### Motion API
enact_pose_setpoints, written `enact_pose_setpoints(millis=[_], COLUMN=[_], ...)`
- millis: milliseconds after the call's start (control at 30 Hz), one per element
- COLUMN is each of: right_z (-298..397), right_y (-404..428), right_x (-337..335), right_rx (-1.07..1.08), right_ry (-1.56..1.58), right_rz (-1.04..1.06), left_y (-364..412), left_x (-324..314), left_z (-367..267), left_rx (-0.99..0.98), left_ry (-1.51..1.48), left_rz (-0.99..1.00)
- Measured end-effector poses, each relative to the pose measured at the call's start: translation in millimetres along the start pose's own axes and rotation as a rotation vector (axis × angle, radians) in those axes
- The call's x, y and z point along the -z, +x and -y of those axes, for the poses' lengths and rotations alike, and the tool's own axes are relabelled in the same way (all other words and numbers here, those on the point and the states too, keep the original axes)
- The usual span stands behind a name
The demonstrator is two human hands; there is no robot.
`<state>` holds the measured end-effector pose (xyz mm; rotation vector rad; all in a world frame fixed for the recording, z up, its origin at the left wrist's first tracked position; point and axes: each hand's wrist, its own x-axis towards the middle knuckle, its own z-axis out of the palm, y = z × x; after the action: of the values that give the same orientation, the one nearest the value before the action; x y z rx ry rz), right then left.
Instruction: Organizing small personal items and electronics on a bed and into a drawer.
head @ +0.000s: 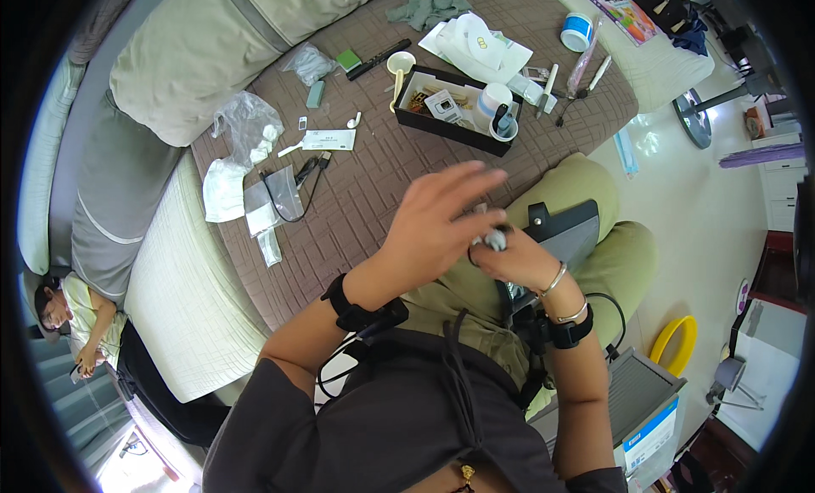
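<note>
My right hand (pixel 519 258) is closed around a small grey-and-black item (pixel 495 239), mostly covered by the fingers; what it is cannot be told. Over it reaches my left hand (pixel 426 222), its fingers spread and slightly blurred, thumb side close to the item. I see no object held in the left hand. On my lap, beneath the right hand, lies a dark case (pixel 576 228) with a snap strap. Beyond the hands, an open black box (pixel 446 131) on the brown quilted cover holds a white bottle (pixel 490 104), a small cup (pixel 504 128) and small packets.
Left on the cover lie a USB cable (pixel 312 193), plastic bags (pixel 245 127), a white sachet (pixel 329 140) and an earbud (pixel 354 120). A white cap (pixel 474 44) and a tub (pixel 576 32) are farther back. At far left sits another person (pixel 89 321). A grey plastic container (pixel 643 391) stands right.
</note>
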<state>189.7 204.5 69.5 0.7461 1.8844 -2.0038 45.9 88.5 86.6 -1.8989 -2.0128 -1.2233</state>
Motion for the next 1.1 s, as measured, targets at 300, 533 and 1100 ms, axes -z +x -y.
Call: enact_pose_setpoints(millis=[300,533,1100], right_z=[35,65,91], right_y=[20,86,61], right_x=[22,11,30], right_rx=[0.041,0.608,0.457], right_ry=[-0.463,-0.427,-0.790], right_rz=[0.160,-0.495,-0.880], left_y=[1,64,70], left_x=[16,17,2], left_z=[30,111,154], left_rx=[0.309,0.395,0.054], left_ry=[-0.470,-0.352,0.141], left_rz=[0.458,0.094,0.282])
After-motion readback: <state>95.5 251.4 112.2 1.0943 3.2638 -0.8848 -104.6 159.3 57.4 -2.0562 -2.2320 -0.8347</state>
